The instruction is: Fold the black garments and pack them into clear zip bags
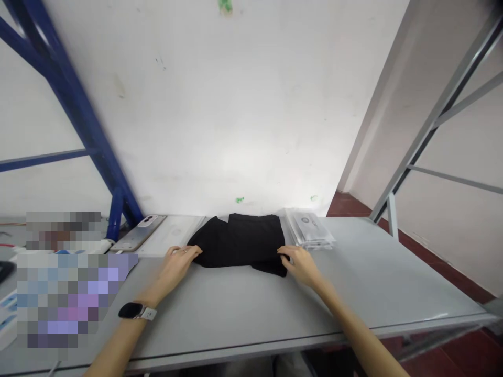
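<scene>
A black cloth garment (243, 241) lies partly folded on the grey table, near the wall; its exact kind I cannot make out. My left hand (178, 264) pinches its left edge between thumb and fingers. At the opposite edge, my right hand (301, 263) is closed on the fabric near the lower right corner. A smartwatch (133, 310) with a light band sits on my left wrist. Just beyond my right hand is a stack of clear plastic packets (310, 229) with print on top.
Left of the garment lie flat white plastic bags (168, 235) and a phone (138, 233). Blurred-out items (74, 293) cover the table's left end. A blue metal frame (90, 120) rises at left, a grey one (424, 136) at right. The table's front edge (243, 353) runs close to me.
</scene>
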The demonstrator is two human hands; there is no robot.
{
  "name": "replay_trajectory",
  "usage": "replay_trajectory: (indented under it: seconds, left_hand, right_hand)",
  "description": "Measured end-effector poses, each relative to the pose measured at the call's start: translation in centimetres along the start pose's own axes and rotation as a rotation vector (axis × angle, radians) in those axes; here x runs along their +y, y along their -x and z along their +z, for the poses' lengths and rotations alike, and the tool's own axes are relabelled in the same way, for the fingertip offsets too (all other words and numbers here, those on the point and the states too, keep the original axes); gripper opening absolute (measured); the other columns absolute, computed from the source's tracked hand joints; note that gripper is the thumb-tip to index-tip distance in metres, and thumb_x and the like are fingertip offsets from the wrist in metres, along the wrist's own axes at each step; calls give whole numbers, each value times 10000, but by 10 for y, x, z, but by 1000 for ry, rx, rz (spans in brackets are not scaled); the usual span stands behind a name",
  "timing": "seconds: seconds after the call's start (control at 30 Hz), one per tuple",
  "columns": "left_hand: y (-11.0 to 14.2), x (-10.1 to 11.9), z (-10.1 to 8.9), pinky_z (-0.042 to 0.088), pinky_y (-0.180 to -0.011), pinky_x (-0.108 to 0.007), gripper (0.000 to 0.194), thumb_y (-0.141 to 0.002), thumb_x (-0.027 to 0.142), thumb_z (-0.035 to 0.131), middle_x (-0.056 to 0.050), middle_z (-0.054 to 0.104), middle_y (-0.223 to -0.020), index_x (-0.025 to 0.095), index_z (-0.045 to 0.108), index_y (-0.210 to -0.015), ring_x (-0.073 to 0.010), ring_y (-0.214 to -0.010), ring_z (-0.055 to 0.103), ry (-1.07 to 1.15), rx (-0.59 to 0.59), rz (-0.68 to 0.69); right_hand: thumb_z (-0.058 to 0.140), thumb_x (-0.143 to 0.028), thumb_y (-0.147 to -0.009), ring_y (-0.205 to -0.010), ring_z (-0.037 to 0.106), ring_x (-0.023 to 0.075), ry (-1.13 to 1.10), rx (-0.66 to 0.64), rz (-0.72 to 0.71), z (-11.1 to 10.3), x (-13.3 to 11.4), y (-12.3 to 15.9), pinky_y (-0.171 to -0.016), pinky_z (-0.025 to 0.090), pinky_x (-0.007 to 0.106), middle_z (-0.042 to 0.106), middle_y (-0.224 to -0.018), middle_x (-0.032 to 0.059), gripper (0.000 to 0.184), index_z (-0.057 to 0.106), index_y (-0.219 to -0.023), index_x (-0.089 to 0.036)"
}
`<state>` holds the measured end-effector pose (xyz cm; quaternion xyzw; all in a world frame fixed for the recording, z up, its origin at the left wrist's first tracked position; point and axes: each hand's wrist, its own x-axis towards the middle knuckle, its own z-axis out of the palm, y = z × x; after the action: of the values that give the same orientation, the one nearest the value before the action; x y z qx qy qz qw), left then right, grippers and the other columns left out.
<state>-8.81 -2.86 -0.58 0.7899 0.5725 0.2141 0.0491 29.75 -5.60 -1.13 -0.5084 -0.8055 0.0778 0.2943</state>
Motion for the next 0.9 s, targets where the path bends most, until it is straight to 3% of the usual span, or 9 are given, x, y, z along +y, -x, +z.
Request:
replay_trajectory:
  seconds: [0.17, 0.33, 0.43, 0.5, 0.6, 0.7, 0.8, 0.9]
  left_hand:
    - [-20, 22, -24, 433, -758, -344, 308, -949, 386, 254, -37, 634, -840, 233, 520, -955, -217, -796, 602, 49, 166, 10]
    - [-43, 44, -58, 438, -701, -277, 314, -961, 432, 256, -4, 627, -804, 238, 502, -951, -185, -747, 604, 74, 187, 55]
    - [-32, 44, -69, 459, -655, -259, 339, -960, 461, 272, 16, 640, -750, 242, 531, -965, -173, -677, 618, 68, 149, 39]
    - [-10, 39, -68, 487, -660, -253, 354, -951, 474, 301, 14, 666, -759, 244, 569, -975, -173, -679, 637, 73, 125, 55]
    - [37, 32, -54, 514, -811, -246, 351, -926, 480, 373, -5, 721, -949, 263, 632, -1024, -186, -865, 678, 88, 102, 144]
    - [81, 28, -36, 527, -833, -238, 337, -885, 495, 481, -6, 725, -986, 280, 653, -1078, -187, -901, 686, 80, 25, 137]
    - [109, 23, -23, 531, -843, -235, 351, -776, 468, 655, -15, 714, -1040, 290, 673, -1078, -203, -951, 679, 74, -104, 138]
    - [116, 19, -22, 522, -848, -210, 215, -786, 371, 644, -12, 711, -1043, 290, 702, -976, -184, -943, 679, 112, -146, 205]
  right_hand:
    - [395, -281, -908, -901, 649, 220, -226, 173, 78, -12, 5, -41, -794, 495, 350, 703, -997, 45, 294, 663, -1008, -214]
    - [420, -323, -894, -871, 623, 208, -358, 255, 59, -53, -4, -71, -808, 470, 333, 689, -923, 32, 265, 657, -913, -207]
    - [436, -348, -917, -852, 610, 196, -351, 195, -11, -80, -16, -48, -799, 466, 318, 682, -912, 19, 259, 662, -929, -222]
    - [438, -377, -933, -824, 608, 197, -328, 76, -3, -93, -23, -18, -745, 475, 310, 682, -907, 20, 271, 670, -950, -238]
    - [487, -377, -920, -907, 609, 215, -280, -159, -11, -102, -27, 33, -802, 478, 330, 688, -969, 37, 241, 686, -981, -256]
    - [495, -373, -919, -949, 603, 218, -285, -367, 62, -101, -28, 70, -821, 481, 332, 685, -994, 49, 240, 696, -999, -270]
    - [484, -388, -920, -977, 594, 219, -301, -422, 158, -97, -27, 86, -779, 488, 311, 679, -1037, 41, 257, 696, -1025, -289]
    - [495, -382, -913, -893, 607, 199, -311, -392, 171, -94, -25, 84, -743, 480, 290, 692, -954, 18, 240, 694, -993, -275]
